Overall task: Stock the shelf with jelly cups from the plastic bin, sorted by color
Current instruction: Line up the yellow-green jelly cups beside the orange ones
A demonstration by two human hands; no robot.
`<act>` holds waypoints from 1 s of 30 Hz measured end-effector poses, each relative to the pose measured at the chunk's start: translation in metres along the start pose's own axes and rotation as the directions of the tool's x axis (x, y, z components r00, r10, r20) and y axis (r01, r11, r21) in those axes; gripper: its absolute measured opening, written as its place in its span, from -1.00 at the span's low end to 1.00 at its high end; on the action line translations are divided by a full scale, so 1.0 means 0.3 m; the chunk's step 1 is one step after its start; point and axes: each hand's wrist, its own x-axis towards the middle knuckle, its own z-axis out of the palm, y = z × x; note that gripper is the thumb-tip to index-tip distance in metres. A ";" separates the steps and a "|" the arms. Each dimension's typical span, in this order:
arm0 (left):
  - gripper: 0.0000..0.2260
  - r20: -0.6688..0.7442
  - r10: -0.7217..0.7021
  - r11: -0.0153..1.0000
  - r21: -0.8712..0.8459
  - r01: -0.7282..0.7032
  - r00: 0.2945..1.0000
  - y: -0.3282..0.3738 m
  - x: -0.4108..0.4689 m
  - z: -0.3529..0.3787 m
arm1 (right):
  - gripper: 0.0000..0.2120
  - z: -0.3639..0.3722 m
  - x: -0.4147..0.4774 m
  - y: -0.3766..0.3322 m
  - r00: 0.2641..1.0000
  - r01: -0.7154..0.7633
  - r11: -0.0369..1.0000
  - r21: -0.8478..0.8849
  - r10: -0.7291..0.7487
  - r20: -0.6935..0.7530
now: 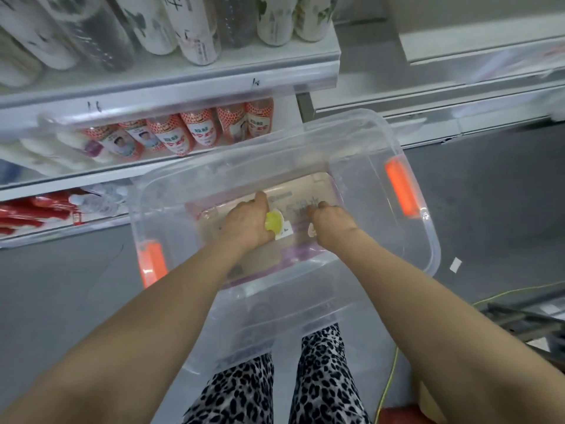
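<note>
Leopard-print trousers (324,377) showed at the bottom, partly behind the near wall of a clear plastic bin (360,166) with orange latches (400,186) at both ends. Both bare forearms crossed over that near wall and hid part of it.

Down on the bin's floor, the left hand (249,220) had its fingers curled round a small yellow jelly cup (273,224), which peeked out at the thumb side above a white tag (283,233). Just beside it, the right hand (331,220) reached fingers-down to the floor. A small pale thing (312,230) sat at its thumb, and I could not tell whether that hand held it or was merely bent over it.

Beyond the bin, its far rim overlapped a white shelf (183,84) carrying bottles with red-and-white labels (195,133). Tall white bottles (195,29) stood on the shelf above, red packets (36,209) lay on the one below. A thin yellow cable (388,377) and a white paper scrap (455,265) lay on the grey floor (489,194).
</note>
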 end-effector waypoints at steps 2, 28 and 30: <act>-0.47 -0.003 0.006 0.993 -0.121 -0.006 1.000 0.003 -0.021 -0.021 | -0.60 -0.007 -0.021 0.012 0.998 -0.003 0.989 0.149 0.012 -0.064; -0.49 -0.577 0.327 0.671 -0.415 -0.614 0.748 0.775 -0.208 -0.393 | -0.70 -0.321 -0.596 0.577 0.357 0.448 0.755 0.478 0.339 -0.870; -0.49 -0.596 0.333 0.650 -0.416 -0.636 0.731 0.895 -0.176 -0.392 | -0.70 -0.334 -0.615 0.698 0.330 0.443 0.756 0.481 0.361 -0.872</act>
